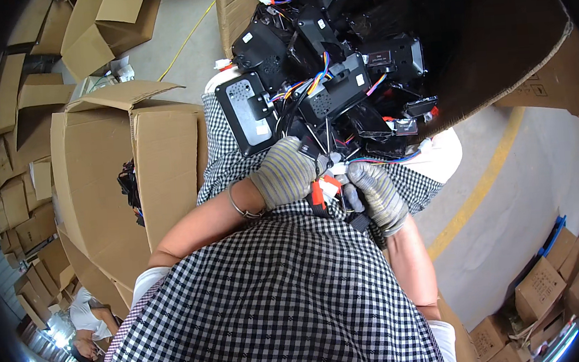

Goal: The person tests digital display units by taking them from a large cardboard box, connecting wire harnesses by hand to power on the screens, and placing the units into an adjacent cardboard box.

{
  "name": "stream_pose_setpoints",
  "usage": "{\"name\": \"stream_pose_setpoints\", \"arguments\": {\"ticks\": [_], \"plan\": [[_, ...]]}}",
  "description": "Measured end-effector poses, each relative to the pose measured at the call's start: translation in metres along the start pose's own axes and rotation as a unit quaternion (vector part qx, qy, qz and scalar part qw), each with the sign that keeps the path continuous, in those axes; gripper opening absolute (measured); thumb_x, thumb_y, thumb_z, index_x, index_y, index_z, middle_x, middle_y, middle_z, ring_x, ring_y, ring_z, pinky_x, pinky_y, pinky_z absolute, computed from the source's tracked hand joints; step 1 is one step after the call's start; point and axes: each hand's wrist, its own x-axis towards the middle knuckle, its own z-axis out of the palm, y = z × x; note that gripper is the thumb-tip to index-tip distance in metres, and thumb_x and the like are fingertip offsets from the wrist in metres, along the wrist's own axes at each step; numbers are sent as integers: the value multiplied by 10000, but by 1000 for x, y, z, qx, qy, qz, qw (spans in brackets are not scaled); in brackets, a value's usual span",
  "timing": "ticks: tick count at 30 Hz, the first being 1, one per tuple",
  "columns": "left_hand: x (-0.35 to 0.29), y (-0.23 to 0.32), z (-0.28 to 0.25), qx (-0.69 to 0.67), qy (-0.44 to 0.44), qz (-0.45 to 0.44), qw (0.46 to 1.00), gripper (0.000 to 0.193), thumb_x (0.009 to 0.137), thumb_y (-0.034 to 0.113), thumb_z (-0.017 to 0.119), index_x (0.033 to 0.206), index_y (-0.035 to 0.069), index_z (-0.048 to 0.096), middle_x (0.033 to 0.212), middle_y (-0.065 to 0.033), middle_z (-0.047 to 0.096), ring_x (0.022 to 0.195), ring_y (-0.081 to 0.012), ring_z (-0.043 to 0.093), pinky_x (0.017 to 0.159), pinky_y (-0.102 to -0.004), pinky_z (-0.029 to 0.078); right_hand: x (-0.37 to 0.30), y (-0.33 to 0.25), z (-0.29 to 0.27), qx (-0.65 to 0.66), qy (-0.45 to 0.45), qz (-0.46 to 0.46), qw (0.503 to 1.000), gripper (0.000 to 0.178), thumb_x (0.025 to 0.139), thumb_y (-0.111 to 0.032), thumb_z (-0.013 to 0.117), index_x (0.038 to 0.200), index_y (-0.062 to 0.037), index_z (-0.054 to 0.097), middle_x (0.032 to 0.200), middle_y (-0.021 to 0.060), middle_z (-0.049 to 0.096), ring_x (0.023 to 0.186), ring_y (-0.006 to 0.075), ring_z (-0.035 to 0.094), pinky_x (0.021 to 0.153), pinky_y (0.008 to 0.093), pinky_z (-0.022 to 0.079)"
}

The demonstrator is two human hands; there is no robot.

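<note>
My left hand (285, 173), in a grey-striped glove, is closed at the near end of a pile of black electronic units. Its fingertips pinch a bundle of wires (332, 165) in front of my lap. My right hand (379, 194), gloved alike, closes on the same bundle from the other side; its fingertips nearly meet the left ones. Red and white plug connectors (325, 190) hang below the fingers. Beyond lie black plastic housings with speaker holes (337, 89) and coloured wires. A black framed unit with a grey face (247, 114) rests beside my left hand. The fingers partly hide the exact grip.
A big open carton (531, 60) holds more black units at the far right. Another open carton (102, 175) stands at my left. Stacked cartons (539, 290) lie at the lower right. A person in a white shirt (89, 319) is at the lower left. Yellow floor line (477, 190) runs at right.
</note>
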Motion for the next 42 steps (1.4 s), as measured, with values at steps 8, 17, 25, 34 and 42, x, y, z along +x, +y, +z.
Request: {"name": "stream_pose_setpoints", "arguments": {"ticks": [8, 17, 25, 34, 42], "plan": [[7, 21, 10, 17, 108, 21, 994, 146, 726, 207, 543, 682, 95, 625, 672, -81, 597, 715, -253, 587, 685, -405, 430, 85, -96, 9, -495, 270, -168, 809, 485, 891, -438, 467, 1098, -11, 565, 943, 276, 620, 937, 414, 592, 829, 450, 449], [4, 37, -10, -79, 162, 88, 980, 243, 798, 227, 540, 942, 55, 633, 987, -76, 618, 1016, -256, 564, 988, -437, 374, 127, -71, -20, -91, 155, -149, 972, 538, 840, -129, 511, 1349, 3, 393, 898, 78, 575, 624, 108, 551, 509, 229, 448], [8, 35, -26, -179, 33, 100, 978, 267, 765, 294, 583, 861, 50, 632, 835, -106, 624, 789, -293, 593, 730, -393, 477, 104, -48, -6, 260, -54, -274, 924, 681, 737, -145, 753, 1317, -56, 406, 1115, 45, 577, 964, 152, 595, 795, 272, 511], [-8, 26, -15, -17, 92, 126, 988, 178, 682, 252, 590, 593, 101, 559, 582, -63, 518, 557, -250, 526, 532, -400, 393, 145, -52, 11, 115, -100, -323, 934, 455, 815, -180, 671, 1224, -50, 520, 1152, 42, 579, 1015, 160, 572, 920, 338, 453], [-8, 22, -5, -18, 66, 107, 992, 199, 715, 240, 568, 620, 66, 575, 600, -73, 539, 566, -246, 536, 537, -385, 400, 149, -76, 11, 47, -131, -243, 960, 455, 832, -150, 661, 1244, -62, 488, 1106, 37, 609, 935, 139, 612, 788, 293, 507]]}}
